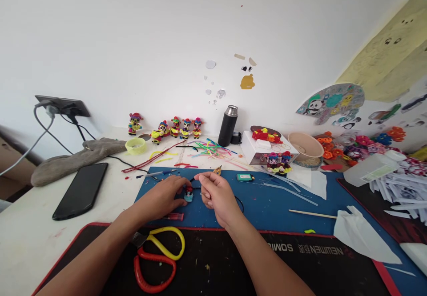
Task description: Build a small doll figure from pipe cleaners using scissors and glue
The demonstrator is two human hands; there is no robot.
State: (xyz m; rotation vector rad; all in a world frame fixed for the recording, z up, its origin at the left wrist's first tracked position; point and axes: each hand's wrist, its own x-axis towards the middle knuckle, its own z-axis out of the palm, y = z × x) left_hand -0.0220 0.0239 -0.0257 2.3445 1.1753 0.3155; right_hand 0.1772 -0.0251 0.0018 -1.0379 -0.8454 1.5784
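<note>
My left hand [165, 194] rests on the blue mat [260, 207], its thumb and forefinger closed about a small figurine [188, 194] with a red top and light blue base. Just right of it is my right hand [216, 194], held above the mat with fingers curled into a pinch. A thin dark tip shows by its fingertips, but what it holds is largely hidden. A dark cord [240, 203] curves out beside the right wrist. Below the left hand lies a red translucent stick-like piece [175, 216]. Scissors [160, 260] with one yellow and one red handle lie nearer me.
A phone [82, 190] and driftwood [76, 158] lie left. Behind stand several colourful figurines [175, 127], loose coloured strips [210, 148] and a black thermos [228, 126]. A white box [248, 147], pink bowl [305, 145] and plastic bottle [373, 167] are at right.
</note>
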